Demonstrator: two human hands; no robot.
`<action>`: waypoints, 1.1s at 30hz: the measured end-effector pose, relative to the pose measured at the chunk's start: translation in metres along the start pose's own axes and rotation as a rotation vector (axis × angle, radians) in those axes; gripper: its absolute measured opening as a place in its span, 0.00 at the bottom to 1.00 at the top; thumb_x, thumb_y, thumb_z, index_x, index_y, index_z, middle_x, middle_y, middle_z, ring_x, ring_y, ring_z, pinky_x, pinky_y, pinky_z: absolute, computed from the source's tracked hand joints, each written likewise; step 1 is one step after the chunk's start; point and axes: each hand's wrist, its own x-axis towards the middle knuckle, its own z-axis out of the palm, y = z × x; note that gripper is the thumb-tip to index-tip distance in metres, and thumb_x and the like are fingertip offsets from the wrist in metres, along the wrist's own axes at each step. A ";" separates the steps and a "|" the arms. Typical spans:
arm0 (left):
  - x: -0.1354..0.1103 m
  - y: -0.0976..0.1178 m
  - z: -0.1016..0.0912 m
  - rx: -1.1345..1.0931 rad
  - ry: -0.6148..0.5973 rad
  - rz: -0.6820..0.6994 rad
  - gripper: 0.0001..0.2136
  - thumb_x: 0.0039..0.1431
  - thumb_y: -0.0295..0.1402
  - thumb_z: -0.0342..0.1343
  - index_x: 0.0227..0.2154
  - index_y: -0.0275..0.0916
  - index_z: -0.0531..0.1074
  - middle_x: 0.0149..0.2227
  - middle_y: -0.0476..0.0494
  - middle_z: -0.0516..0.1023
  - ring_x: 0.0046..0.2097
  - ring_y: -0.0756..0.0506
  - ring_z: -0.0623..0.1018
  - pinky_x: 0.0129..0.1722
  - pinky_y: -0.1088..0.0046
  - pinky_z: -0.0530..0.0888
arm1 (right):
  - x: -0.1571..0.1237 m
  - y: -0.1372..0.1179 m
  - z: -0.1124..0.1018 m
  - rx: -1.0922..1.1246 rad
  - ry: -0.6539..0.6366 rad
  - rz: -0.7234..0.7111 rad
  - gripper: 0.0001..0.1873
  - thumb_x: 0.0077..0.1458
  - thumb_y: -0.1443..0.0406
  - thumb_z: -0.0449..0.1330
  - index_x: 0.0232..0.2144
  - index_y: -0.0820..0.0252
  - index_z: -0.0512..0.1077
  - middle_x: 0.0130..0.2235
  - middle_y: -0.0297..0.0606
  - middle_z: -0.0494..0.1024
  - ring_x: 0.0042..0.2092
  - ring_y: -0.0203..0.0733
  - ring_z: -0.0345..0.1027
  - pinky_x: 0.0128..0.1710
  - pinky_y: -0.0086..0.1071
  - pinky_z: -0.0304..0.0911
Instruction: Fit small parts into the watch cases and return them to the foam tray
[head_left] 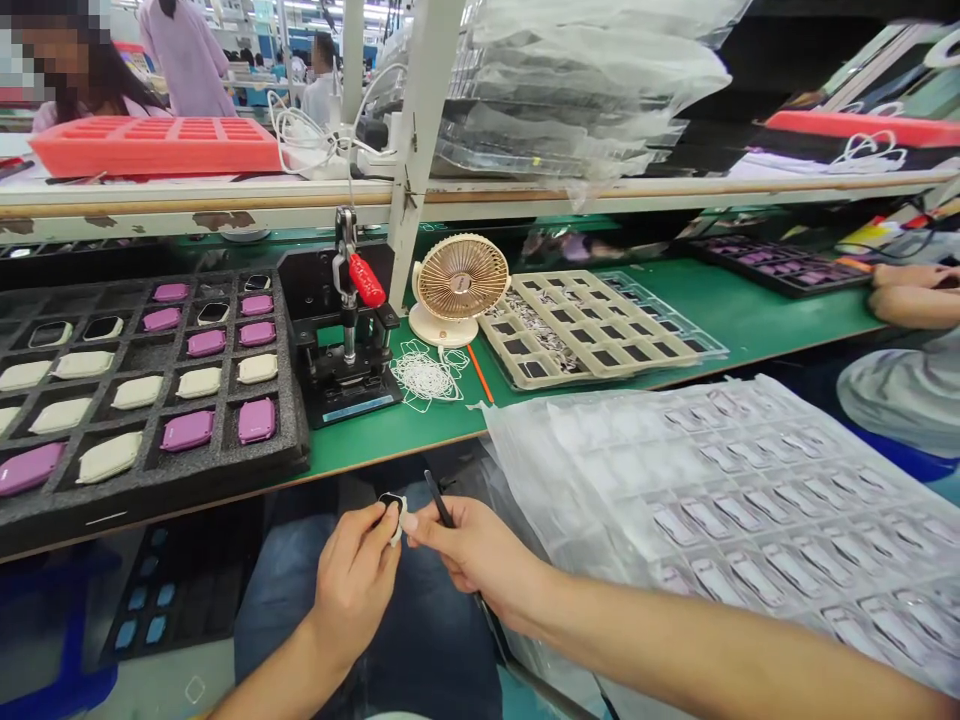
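Above my lap, my left hand [356, 570] grips a small watch case [397, 520] with a cream frame and a dark face. My right hand [472, 550] meets the case's right edge with thumb and forefinger. A thin black pen-like tool [439, 498] is held in that same hand, its tip pointing up and away from the case. Fingers cover much of the case. To the left, a black foam tray [292, 440] holds cream watch cases [109, 457] and purple watch cases [187, 431] in its compartments.
A black toggle press [349, 340] with a red handle stands beside a small fan [461, 280]. White cord-like rings [427, 375] lie in front. A beige parts tray [592, 330] sits behind. Plastic-covered clear trays [720, 500] fill the right. Another person's hands [915, 290] are far right.
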 end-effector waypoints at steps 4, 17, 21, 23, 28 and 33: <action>0.004 0.005 0.001 -0.058 0.008 -0.017 0.17 0.62 0.16 0.61 0.51 0.38 0.80 0.46 0.37 0.83 0.47 0.43 0.85 0.50 0.68 0.83 | 0.004 0.004 0.000 -0.019 -0.034 -0.027 0.32 0.45 0.39 0.74 0.30 0.57 0.69 0.19 0.19 0.54 0.20 0.27 0.41 0.18 0.25 0.39; 0.028 0.027 -0.013 -0.238 0.029 -0.104 0.11 0.63 0.20 0.61 0.44 0.40 0.81 0.39 0.43 0.85 0.37 0.47 0.85 0.37 0.75 0.83 | 0.002 0.009 -0.015 -0.215 -0.140 -0.442 0.24 0.61 0.46 0.67 0.49 0.58 0.78 0.47 0.40 0.83 0.50 0.49 0.76 0.54 0.40 0.70; 0.026 0.037 -0.010 -0.309 -0.027 -0.129 0.10 0.62 0.22 0.63 0.42 0.41 0.82 0.38 0.44 0.85 0.37 0.47 0.85 0.37 0.76 0.82 | -0.020 0.002 -0.017 -0.236 -0.105 -0.447 0.22 0.62 0.47 0.66 0.46 0.58 0.79 0.44 0.39 0.84 0.46 0.48 0.78 0.48 0.37 0.72; 0.021 0.043 -0.009 -0.429 -0.120 -0.300 0.06 0.62 0.27 0.66 0.41 0.42 0.84 0.38 0.44 0.85 0.36 0.47 0.84 0.36 0.75 0.81 | -0.046 -0.008 -0.030 -0.383 -0.028 -0.475 0.20 0.63 0.48 0.65 0.43 0.57 0.81 0.41 0.37 0.84 0.43 0.47 0.78 0.43 0.35 0.71; 0.006 0.049 0.004 -0.939 -0.439 -1.059 0.27 0.52 0.43 0.75 0.55 0.41 0.81 0.37 0.44 0.85 0.34 0.47 0.82 0.36 0.76 0.81 | -0.154 0.005 -0.122 -0.526 0.844 -0.750 0.25 0.70 0.46 0.56 0.32 0.56 0.78 0.31 0.36 0.79 0.34 0.41 0.73 0.36 0.33 0.66; -0.017 0.055 0.019 -1.041 -0.642 -1.349 0.29 0.40 0.44 0.80 0.46 0.39 0.83 0.35 0.46 0.85 0.38 0.46 0.82 0.42 0.78 0.81 | -0.239 0.141 -0.219 -0.501 1.822 -0.249 0.40 0.75 0.44 0.30 0.41 0.60 0.74 0.27 0.36 0.72 0.29 0.40 0.65 0.29 0.31 0.58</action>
